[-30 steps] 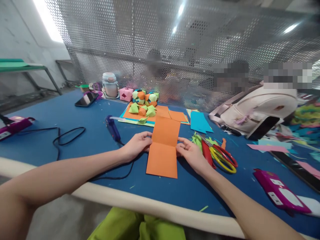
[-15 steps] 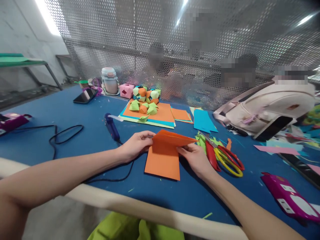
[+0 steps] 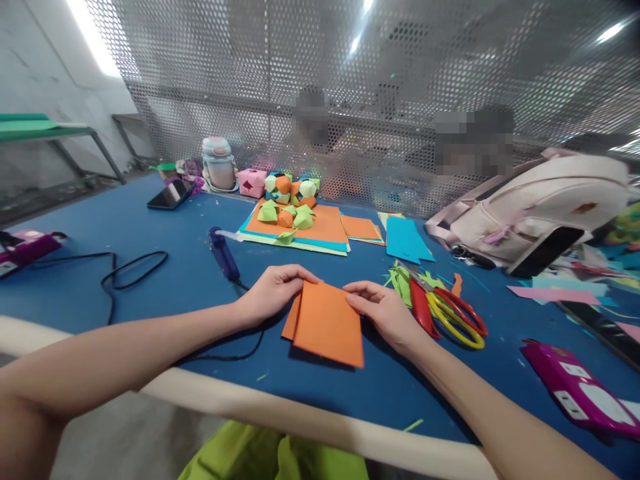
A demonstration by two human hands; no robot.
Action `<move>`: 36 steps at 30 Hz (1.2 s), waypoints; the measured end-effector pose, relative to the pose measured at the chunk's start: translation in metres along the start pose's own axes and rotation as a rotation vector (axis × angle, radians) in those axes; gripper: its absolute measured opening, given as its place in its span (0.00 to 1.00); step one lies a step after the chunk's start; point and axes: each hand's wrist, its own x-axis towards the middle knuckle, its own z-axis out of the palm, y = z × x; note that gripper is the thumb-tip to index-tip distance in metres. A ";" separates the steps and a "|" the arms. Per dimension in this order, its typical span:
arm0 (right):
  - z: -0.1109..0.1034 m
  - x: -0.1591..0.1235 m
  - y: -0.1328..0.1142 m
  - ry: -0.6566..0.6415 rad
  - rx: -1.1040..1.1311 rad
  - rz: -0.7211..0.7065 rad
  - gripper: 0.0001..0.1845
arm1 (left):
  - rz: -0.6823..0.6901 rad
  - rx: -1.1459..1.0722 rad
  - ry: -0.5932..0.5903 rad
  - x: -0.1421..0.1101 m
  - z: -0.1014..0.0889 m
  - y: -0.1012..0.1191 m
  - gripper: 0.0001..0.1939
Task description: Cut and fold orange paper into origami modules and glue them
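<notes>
While the left hand [image 3: 274,293] and right hand [image 3: 384,312] pinch its far corners, the folded orange paper [image 3: 330,325] sits near and central on the table [image 3: 380,395]; I judge it light, easily creased (best held by its edges).

Craft workroom: glue gun [image 3: 225,256], scissors [image 3: 431,298], coloured paper stack [image 3: 327,225]

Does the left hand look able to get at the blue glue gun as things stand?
Probably yes: the left hand is at the folded orange paper, but the blue glue gun lies close by, with only a black cord showing between them.
</notes>
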 end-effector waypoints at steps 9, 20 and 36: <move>0.002 0.000 0.003 0.143 -0.077 -0.106 0.16 | -0.247 -0.533 -0.092 -0.001 0.007 -0.002 0.15; 0.003 -0.006 -0.006 0.073 -0.112 -0.136 0.18 | -0.241 -0.427 -0.057 -0.001 0.006 -0.006 0.15; 0.004 -0.006 -0.005 0.049 -0.065 -0.109 0.21 | -0.275 -0.490 -0.003 0.001 0.005 0.000 0.14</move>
